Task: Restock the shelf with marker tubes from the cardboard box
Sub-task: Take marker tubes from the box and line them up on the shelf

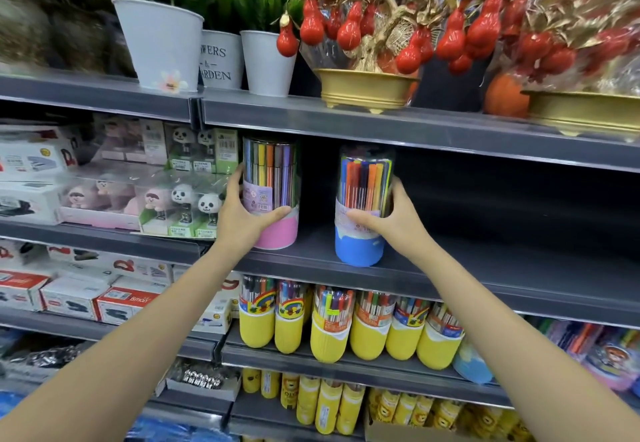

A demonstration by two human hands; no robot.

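Placing two marker tubes on the shelf [450,268]: left hand [242,214] grips the pink-based tube [272,192], right hand [391,218] grips the blue-based tube [360,206]. Both look seated upright. Next, likely release, then fill the bare shelf beyond the right hand.

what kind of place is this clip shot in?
Most likely a variety or stationery shop aisle: tiered grey shelves holding rows of yellow marker tubes, boxed panda toys, and potted fake plants on top.
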